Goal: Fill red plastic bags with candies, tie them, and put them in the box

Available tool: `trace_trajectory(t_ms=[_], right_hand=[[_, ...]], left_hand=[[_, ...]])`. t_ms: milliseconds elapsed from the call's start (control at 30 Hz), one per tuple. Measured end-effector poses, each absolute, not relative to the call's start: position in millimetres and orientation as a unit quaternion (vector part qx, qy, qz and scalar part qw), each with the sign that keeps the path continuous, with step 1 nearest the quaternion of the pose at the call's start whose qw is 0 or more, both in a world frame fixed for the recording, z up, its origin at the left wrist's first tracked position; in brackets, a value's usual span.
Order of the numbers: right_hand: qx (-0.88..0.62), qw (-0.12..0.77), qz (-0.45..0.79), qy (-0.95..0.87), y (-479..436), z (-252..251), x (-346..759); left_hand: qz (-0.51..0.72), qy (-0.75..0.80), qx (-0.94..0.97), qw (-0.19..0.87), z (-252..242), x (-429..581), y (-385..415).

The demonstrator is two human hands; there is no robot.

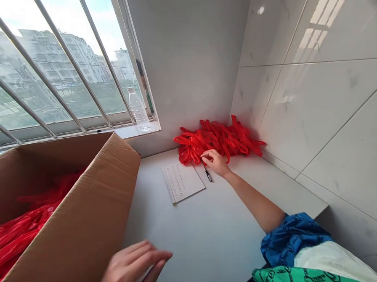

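Note:
My right hand (216, 163) reaches over the back of the white table (193, 233), at the front edge of a pile of red plastic bags (220, 137). Its fingers are loosely curved, with a gap between thumb and fingertips, and I see nothing held in them. Whether the fingertips touch a bag is hard to tell. Just below that hand lies a black pen (208, 174), beside a notebook (186, 181) with lines of handwriting. My left hand (132, 266) is low over the table's near side, next to the cardboard box; its fingers stretch forward, holding nothing visible.
The large open cardboard box (94, 209) on the left contains more red plastic bags (25, 229). A clear water bottle (138, 110) stands on the sill of the barred window. Grey wall and white tiles (333, 121) bound the table at the back and right.

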State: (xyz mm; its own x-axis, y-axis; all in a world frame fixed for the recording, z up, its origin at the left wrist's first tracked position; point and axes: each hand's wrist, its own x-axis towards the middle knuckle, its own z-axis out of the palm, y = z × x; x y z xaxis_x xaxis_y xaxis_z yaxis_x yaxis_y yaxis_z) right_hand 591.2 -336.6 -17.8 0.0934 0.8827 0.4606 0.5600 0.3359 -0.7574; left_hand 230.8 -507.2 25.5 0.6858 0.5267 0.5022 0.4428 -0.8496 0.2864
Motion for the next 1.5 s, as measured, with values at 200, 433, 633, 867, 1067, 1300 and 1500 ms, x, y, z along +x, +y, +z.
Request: trace_trajectory(t_ms=[200,433,633,867,1067,1300,1500], right_hand=[[-0.629,0.485,0.092,-0.601,-290,-12,608],[-0.597,0.547,0.047,-0.586,-298,15,632],[-0.501,0.648,0.012,-0.574,-359,41,623],[-0.465,0.576,0.23,-0.632,-406,33,576],[-0.426,0.477,0.273,-0.719,-409,2,558],[-0.495,0.408,0.206,-0.739,-415,-39,555],[-0.548,0.399,0.068,-0.732,-408,-58,551]], left_hand=[[0.2,0.314,0.9,0.227,-42,280,-475],[0.194,0.347,0.846,0.355,-77,280,-465],[0.206,0.339,0.841,0.369,-77,283,-466],[0.223,0.341,0.827,0.388,-75,285,-468],[0.24,0.346,0.815,0.397,-73,287,-471],[0.335,0.392,0.787,0.34,-44,290,-472],[0.473,0.523,0.646,0.293,-47,294,-416]])
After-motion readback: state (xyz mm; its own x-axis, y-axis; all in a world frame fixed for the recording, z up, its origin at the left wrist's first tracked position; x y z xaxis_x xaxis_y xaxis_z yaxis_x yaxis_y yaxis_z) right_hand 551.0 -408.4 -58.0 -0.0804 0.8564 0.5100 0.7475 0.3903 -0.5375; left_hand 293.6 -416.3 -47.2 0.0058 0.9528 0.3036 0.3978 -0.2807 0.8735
